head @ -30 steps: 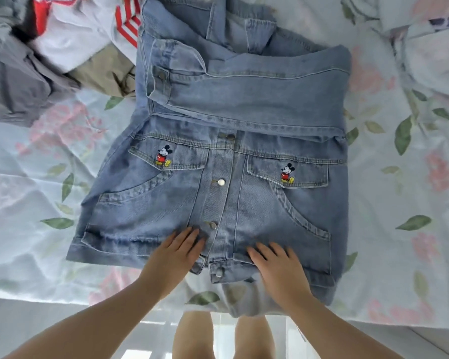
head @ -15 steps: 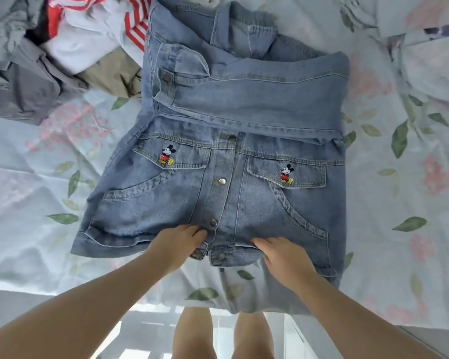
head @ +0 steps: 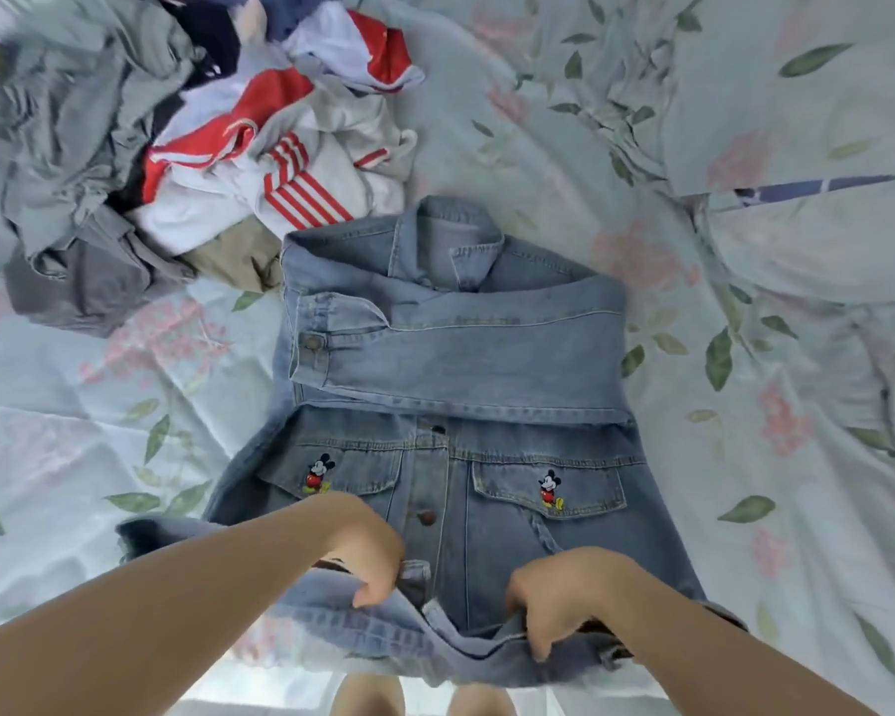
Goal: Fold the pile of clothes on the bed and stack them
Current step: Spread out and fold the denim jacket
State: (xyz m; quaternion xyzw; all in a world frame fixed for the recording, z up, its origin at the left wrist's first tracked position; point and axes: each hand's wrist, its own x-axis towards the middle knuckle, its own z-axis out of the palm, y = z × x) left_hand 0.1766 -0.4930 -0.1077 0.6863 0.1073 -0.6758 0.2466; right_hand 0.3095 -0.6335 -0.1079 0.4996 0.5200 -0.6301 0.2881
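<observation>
Since the frame half a second earlier, you had lifted the near hem (head: 383,630) of the denim jacket (head: 492,524) off the bed (head: 776,472). Where your hands had only curled at that edge, the edge now hung bunched between them, raised above the sheet. Your left hand (head: 370,558) gripped the hem just left of the button strip, fingers curled down over the fabric. Your right hand (head: 556,599) gripped it just right of the strip, with the thumb on top and the other fingers tucked under the fold. The two hands were near each other, with the button strip between them.

Beyond your hands the rest of the jacket still lay flat on the bed, front side up. Two pocket flaps, each with a small cartoon mouse patch (head: 550,489), sat just past your knuckles. Further on, a sleeve (head: 461,354) lay folded across the chest, and the collar (head: 450,240) was at the far end.

Well beyond your left hand and off to its left, the pile of clothes (head: 115,147) lay unfolded. It included a white top with red stripes (head: 290,188), grey garments (head: 78,281) and a khaki piece (head: 228,261) touching the jacket's far left corner.
</observation>
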